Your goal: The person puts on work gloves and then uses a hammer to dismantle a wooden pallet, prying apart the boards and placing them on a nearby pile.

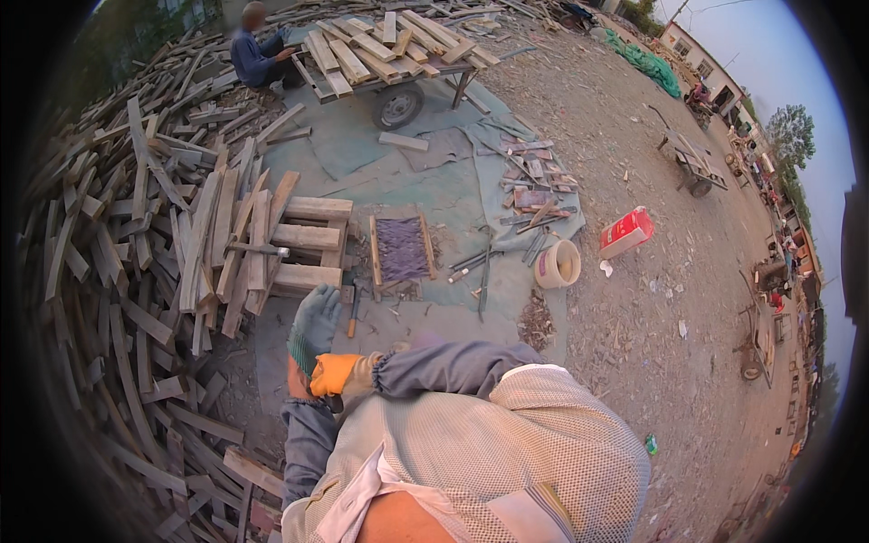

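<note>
My left hand [316, 322], in a grey glove with a green cuff, is held out flat with its palm bare of any object. Across its wrist lies my right hand [333, 374], in an orange glove, closed around the wrist by the green cuff. Just beyond my left fingers sits a stack of squared timber [309, 237]. A hammer [259, 249] rests on the loose boards over that stack. To the right of my left hand lies a tool with an orange handle [352, 313]. A low wooden stool with a purple woven seat [404, 248] stands ahead.
A large heap of used timber [136, 271] fills the left side. At the back, a person [256, 51] crouches beside a cart [360, 85] loaded with boards. A white bucket [557, 263], a red-and-white bag [626, 232], metal bars [485, 271] and wood scraps [533, 170] lie to the right.
</note>
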### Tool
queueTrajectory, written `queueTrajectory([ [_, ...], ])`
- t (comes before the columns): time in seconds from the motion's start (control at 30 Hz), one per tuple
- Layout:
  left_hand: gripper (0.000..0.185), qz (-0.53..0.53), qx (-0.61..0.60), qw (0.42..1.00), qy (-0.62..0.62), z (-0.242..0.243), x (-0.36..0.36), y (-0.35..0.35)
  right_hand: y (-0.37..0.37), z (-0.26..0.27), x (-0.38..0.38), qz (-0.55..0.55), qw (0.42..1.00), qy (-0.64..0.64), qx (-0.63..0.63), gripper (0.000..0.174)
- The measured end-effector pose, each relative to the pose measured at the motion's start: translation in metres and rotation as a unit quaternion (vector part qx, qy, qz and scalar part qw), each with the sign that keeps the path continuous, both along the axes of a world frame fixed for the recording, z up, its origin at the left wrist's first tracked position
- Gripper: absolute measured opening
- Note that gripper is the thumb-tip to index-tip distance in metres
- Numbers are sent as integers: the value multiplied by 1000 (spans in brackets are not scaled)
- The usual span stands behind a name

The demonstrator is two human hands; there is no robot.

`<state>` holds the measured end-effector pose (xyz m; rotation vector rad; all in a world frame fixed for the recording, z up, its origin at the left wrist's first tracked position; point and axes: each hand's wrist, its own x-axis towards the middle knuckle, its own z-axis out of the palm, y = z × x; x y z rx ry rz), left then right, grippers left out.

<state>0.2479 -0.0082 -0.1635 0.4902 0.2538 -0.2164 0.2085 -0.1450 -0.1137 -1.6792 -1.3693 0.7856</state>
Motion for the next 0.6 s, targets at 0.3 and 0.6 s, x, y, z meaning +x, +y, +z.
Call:
queueTrajectory([
  [0.3, 43, 53, 331, 932, -137, 58, 2, 1, 1, 5, 10, -49, 984, -74, 155, 16],
  [0.6, 31, -21, 878, 473, 68, 79, 65, 17, -30, 39, 85, -437, 802, 407, -20, 34],
])
